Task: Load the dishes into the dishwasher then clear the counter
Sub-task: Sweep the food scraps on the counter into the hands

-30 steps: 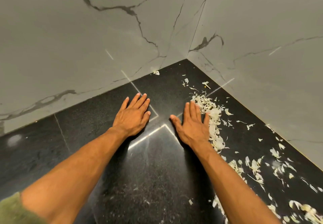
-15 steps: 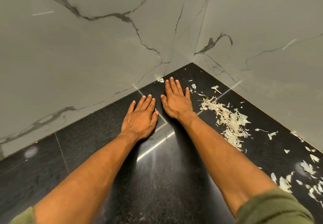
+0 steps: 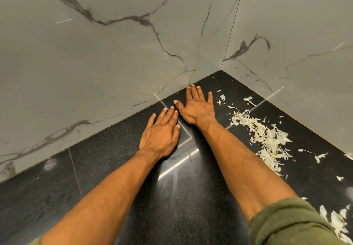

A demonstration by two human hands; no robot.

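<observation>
Both hands lay flat on the black counter (image 3: 95, 168), fingers straight, holding nothing. The right hand (image 3: 196, 107) reached toward the far corner, its fingertips at the left wall (image 3: 95, 53). The left hand (image 3: 160, 136) lay just beside it, nearer. Pale scraps (image 3: 267, 137) lay scattered on the counter, right of the right arm.

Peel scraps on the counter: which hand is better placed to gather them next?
Probably the right. The right hand lies flat, with the scraps just beyond its little finger. The left hand lies flat on the far side, and the right forearm lies between it and the pile.
</observation>
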